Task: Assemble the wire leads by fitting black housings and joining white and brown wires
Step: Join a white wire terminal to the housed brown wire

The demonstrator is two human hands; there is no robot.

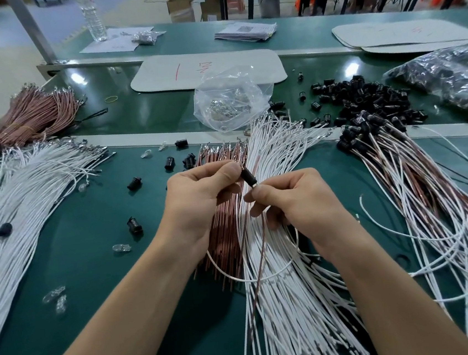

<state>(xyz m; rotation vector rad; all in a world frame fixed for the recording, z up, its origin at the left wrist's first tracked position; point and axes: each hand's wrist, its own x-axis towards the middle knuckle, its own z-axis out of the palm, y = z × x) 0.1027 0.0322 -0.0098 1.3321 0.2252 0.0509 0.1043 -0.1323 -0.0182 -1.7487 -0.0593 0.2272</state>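
My left hand (200, 201) pinches a small black housing (248, 176) above the middle of the bench. My right hand (290, 200) pinches the ends of wires just below the housing's lower opening. From there a brown wire (258, 273) hangs down and a white wire (266, 275) loops under both hands. Beneath the hands lie a bundle of brown wires (226, 253) and a spread of white wires (292, 301).
A pile of loose black housings (369, 102) sits at the right rear. Finished leads (418, 186) fan out on the right. More white wires (13, 206) lie left, brown wires (30, 117) at the far left. A clear bag (230, 99) stands behind. Stray housings (134, 225) and small bulbs (121, 247) dot the green mat.
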